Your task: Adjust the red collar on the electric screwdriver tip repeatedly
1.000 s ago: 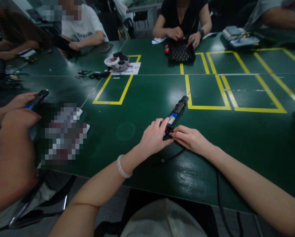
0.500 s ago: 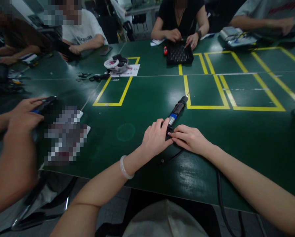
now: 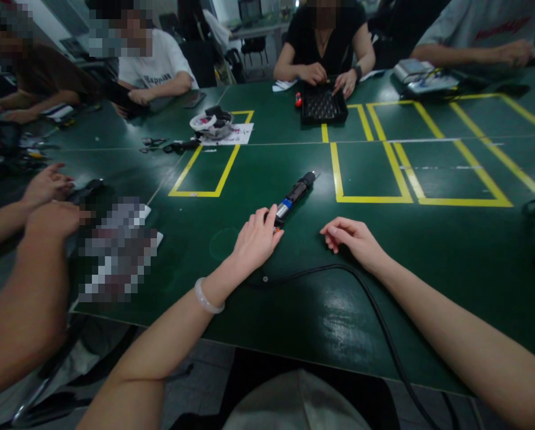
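An electric screwdriver (image 3: 293, 198), dark-bodied with a silver section and a blue band, lies slanted on the green table. Its thin bit points away from me to the upper right. My left hand (image 3: 256, 237), with a pale bracelet at the wrist, is closed round its rear end; the palm and fingers hide that part. Apart from the tool, to its right, my right hand (image 3: 351, 237) hovers over or rests on the table, fingers loosely bent and nothing visible in them. A black cord (image 3: 366, 283) curves below both hands toward the table's front edge.
Yellow tape rectangles (image 3: 375, 199) mark the table. Farther off are a tape roll (image 3: 203, 122) on white paper, and a black tray (image 3: 323, 112) under another person's hands. A neighbour's hands (image 3: 54, 206) work at the left, near blurred-out packets (image 3: 119, 251).
The screwdriver and my left hand have shifted left. My right hand has come away from the tool's rear end and moved to the right. More of the cord shows now.
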Demonstrator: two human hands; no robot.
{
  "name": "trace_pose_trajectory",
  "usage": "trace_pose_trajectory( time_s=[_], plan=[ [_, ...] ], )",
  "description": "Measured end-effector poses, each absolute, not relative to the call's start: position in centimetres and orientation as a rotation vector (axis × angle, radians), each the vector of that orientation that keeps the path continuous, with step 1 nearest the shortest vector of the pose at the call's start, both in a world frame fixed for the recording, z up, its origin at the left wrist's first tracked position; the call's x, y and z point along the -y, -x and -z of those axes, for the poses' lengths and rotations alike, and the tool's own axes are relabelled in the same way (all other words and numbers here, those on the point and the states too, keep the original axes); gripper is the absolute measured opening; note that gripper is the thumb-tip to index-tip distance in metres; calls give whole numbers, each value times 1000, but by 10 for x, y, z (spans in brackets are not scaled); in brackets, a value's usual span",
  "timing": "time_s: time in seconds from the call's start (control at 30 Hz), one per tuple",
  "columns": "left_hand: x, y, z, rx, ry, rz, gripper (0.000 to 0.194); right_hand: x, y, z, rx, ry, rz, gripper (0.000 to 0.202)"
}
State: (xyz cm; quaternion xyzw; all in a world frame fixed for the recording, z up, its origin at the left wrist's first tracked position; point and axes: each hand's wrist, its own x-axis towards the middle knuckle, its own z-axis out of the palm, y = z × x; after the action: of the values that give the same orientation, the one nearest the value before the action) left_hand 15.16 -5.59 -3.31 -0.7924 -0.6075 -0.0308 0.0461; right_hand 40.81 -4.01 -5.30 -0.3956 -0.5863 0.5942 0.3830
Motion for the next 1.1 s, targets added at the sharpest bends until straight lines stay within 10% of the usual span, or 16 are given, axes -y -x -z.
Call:
trace_pose_trajectory(
  time_s=[1.1],
  plan=[
    [-47,27,42,2463,1687,108,72,39,-406,51,1635,1018,-1533,35]
  ],
)
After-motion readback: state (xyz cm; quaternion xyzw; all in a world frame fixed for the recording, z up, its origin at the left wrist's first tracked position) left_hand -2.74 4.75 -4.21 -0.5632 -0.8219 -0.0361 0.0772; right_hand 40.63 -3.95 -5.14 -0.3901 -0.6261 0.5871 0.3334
